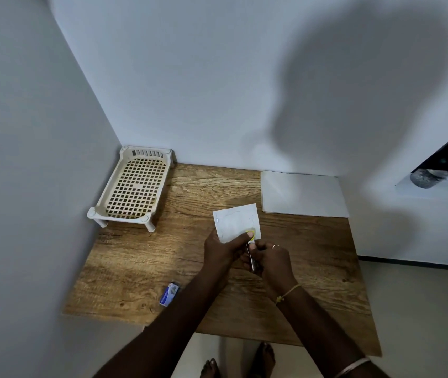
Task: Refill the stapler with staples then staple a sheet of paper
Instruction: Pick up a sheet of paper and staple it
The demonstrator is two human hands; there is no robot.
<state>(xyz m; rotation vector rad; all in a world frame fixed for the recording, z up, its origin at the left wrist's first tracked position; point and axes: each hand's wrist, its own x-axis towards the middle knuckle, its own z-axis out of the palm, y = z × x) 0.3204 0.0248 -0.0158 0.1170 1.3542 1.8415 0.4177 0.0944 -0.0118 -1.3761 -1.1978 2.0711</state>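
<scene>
**Stapling the slip: stapler on the paper's near edge**

Nearest me, my two forearms reach in over the near edge of the wooden table (141,268). By my left forearm, the small blue staple box (170,294) lies on the wood, well apart from my hands. I judge the refill finished and the stapling step in hand, though I cannot see inside the stapler to be sure.

My right hand (273,261) is curled shut around the stapler (252,257); only a dark metal sliver of its body and a yellowish tip show between my fingers, so I cannot tell whether its mouth is pressed down or still slack. The tip sits at the near right corner of the folded sheet of paper (236,222).

My left hand (224,249) is closed on that sheet, thumb (247,236) flat on top of the near edge and the other fingers hidden beneath, pinching it just beside the stapler's tip. The sheet is lifted off the table and tilts away from me.

The next move, as I judge it, calls for a firm squeeze with the right hand while the left keeps the paper steady and well seated in the mouth, thumb clear of the tip.

Further off, a stack of white paper (303,193) lies flat at the far right of the table, and a cream plastic rack (132,186) stands in the far left corner against the wall.
</scene>
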